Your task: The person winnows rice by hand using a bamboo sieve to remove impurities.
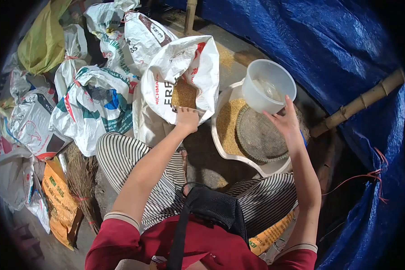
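My left hand (pixel 187 120) is closed on the near rim of a white woven sack (pixel 153 85) that stands with its mouth open. Golden-brown grain (pixel 184 93) shows inside the sack. In my right hand (pixel 283 118) is a translucent white plastic tub (pixel 252 90), tilted so its inside shows, with the fingers around its lower right side. I see no grain in the tub. Below the tub, a round woven sieve (pixel 261 135) lies in a wide pale basin (pixel 219 141), with more golden grain (pixel 229 128) beside it.
Several filled or crumpled sacks (pixel 94 96) crowd the left side. A straw broom (pixel 80 180) and an orange bag (pixel 58 198) lie at lower left. Blue tarpaulin (pixel 292 31) and a bamboo pole (pixel 360 103) bound the right. Spilled grain (pixel 225 60) marks the floor behind.
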The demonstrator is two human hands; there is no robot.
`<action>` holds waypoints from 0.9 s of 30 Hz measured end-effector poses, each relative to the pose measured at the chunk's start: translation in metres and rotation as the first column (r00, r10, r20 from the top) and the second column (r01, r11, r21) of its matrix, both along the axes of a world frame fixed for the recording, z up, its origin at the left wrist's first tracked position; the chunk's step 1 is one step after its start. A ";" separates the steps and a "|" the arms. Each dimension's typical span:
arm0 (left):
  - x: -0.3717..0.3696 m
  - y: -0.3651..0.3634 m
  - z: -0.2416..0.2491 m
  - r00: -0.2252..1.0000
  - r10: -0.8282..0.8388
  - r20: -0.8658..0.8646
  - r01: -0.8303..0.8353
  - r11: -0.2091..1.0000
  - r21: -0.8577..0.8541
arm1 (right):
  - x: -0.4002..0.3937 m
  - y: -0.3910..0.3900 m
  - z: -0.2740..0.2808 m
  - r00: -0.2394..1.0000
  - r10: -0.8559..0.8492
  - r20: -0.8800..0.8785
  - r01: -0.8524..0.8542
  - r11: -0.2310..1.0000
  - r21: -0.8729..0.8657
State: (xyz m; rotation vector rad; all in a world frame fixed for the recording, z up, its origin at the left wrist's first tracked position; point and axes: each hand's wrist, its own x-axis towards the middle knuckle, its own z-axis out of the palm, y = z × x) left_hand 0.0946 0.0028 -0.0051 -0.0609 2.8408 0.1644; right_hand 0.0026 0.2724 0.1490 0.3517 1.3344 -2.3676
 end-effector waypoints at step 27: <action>-0.021 -0.250 0.160 0.502 0.658 -0.561 -0.453 0.753 0.478 | -0.010 0.049 -0.026 0.975 -0.184 0.127 0.192 0.980 -0.056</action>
